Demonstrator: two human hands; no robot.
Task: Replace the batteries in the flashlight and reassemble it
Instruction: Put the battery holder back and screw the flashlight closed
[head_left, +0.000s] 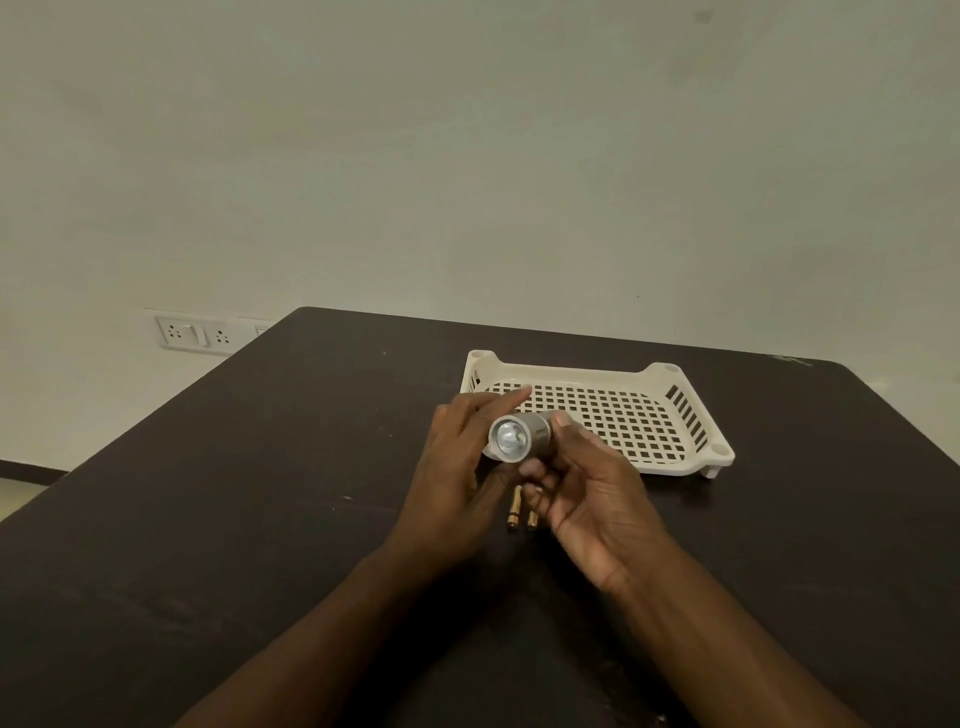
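Observation:
A silver flashlight (519, 436) is held above the dark table (260, 467), its lens end facing me. My left hand (457, 457) grips the head end from the left, index finger stretched over the top. My right hand (587, 488) pinches the body from the right with thumb and fingertips. Two gold-coloured batteries (522, 514) lie side by side on the table just below my hands, partly hidden by my fingers.
A cream perforated plastic tray (675, 410) stands on the table just behind my hands, to the right. A wall socket panel (200, 335) sits on the wall at the left, beyond the table's far left corner.

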